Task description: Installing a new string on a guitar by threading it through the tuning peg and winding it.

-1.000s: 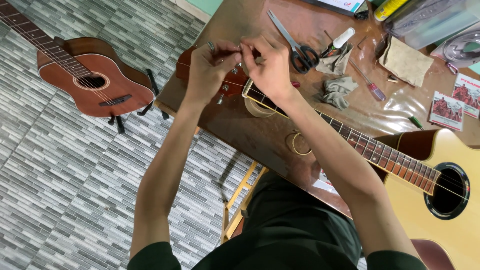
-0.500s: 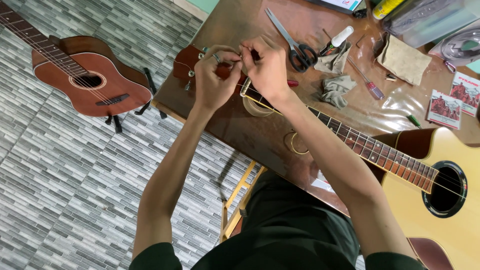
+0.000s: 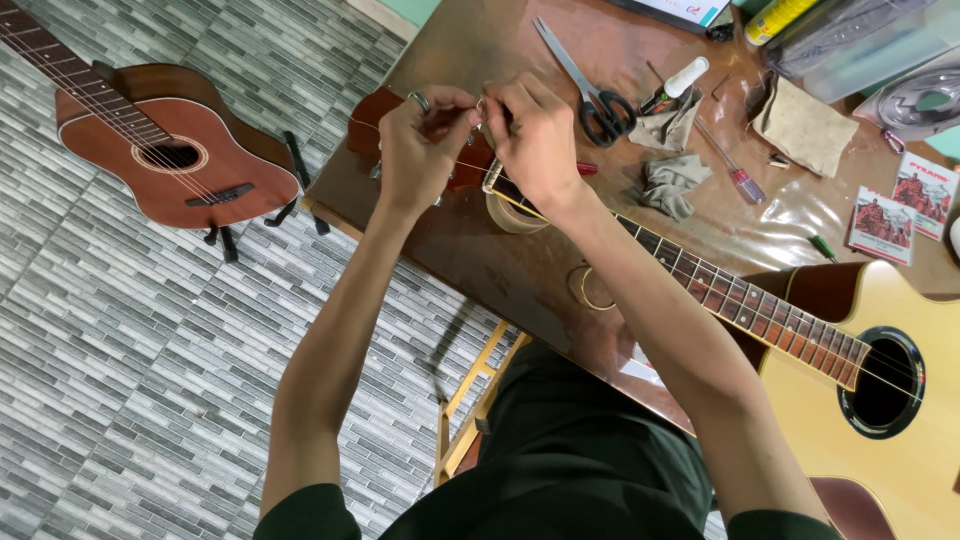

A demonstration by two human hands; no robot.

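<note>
**Both hands pinched at the guitar's headstock**

The pale-bodied acoustic guitar (image 3: 880,400) lies flat across the brown wooden table (image 3: 480,250), its dark headstock (image 3: 372,125) overhanging the left edge for access. Left hand (image 3: 420,150) and right hand (image 3: 535,135) close there, fingertips apparently pinching a thin string. Black-handled scissors (image 3: 590,90) wait near the far edge.

Pale yellow guitar (image 3: 890,440), brown table (image 3: 480,60), grey-striped floor (image 3: 130,380).
</note>
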